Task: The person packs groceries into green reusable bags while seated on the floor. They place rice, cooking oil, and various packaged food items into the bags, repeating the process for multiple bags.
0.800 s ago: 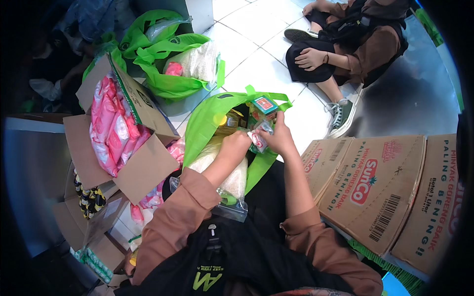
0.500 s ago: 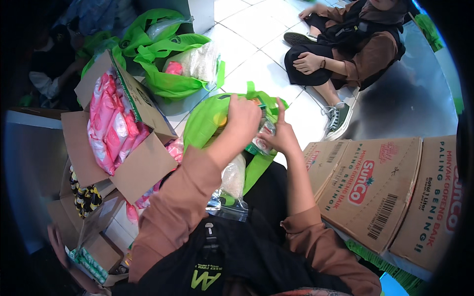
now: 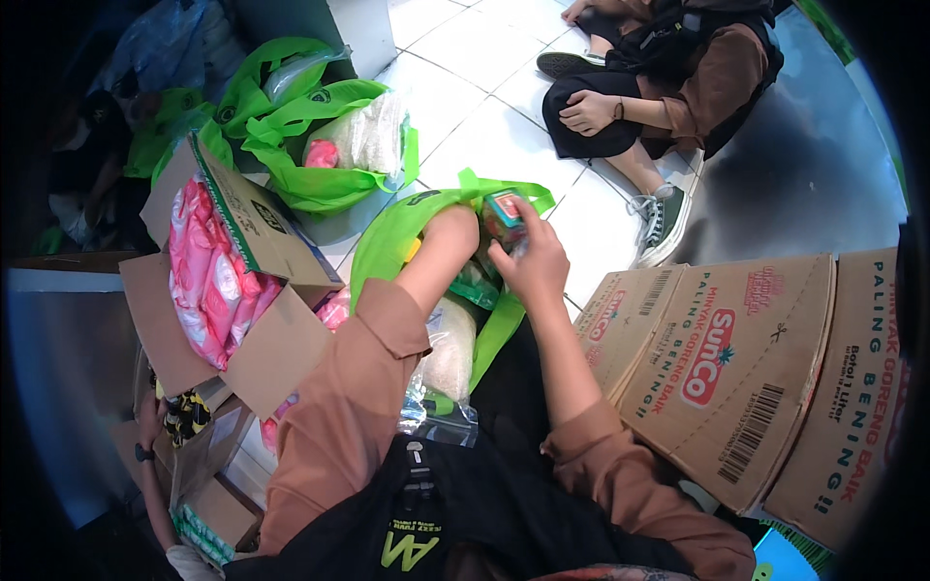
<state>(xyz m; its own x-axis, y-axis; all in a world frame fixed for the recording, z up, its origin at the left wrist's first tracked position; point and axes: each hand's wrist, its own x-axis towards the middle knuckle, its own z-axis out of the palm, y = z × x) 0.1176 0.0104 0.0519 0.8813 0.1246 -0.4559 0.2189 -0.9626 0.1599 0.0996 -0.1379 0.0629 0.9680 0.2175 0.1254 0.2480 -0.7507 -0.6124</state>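
Counted: three bright green fabric tote bags, one in front, two further back. Two flattened brown cardboard cartons stacked at right. One open brown cardboard box of pink packets. Two clear plastic bags of white rice.

An open cardboard box of pink packets is seen at nine o'clock, flattened cartons at three o'clock, a seated person at one o'clock.
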